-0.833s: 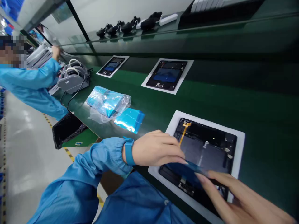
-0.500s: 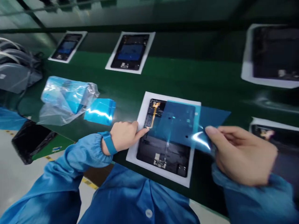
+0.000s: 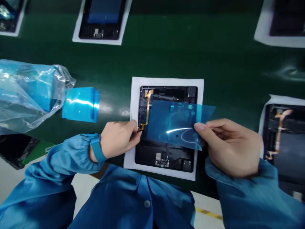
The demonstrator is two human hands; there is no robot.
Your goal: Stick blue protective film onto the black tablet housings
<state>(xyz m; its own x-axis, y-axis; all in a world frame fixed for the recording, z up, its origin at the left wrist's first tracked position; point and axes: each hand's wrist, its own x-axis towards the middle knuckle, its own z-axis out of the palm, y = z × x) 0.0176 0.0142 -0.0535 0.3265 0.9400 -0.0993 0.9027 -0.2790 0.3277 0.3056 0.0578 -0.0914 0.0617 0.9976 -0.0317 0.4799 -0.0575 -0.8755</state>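
Note:
A transparent blue plastic film [image 3: 176,124] lies over the middle of an opened tablet [image 3: 164,156], its right end past the tablet's edge. My right hand [image 3: 228,143] pinches that right end between thumb and fingers. My left hand [image 3: 121,136] is closed at the tablet's left edge, thumb and forefinger by the lower end of an orange flex cable [image 3: 148,111]; whether they grip anything is hidden. Under the tablet is a white sheet [image 3: 138,82]. The tablet's inside is black, with a small board [image 3: 162,161] near the bottom.
Left of the tablet lies a stack of blue films [image 3: 81,103], beside a clear plastic bag [image 3: 30,95] with more blue film. Other opened tablets on white sheets lie around: one far left-centre [image 3: 100,25], one at right [image 3: 286,133]. The bench top [image 3: 190,60] is green.
My right hand has moved the film leftward, so less of it overhangs the tablet's right edge. My left hand stays by the cable's lower end. The view has tilted down.

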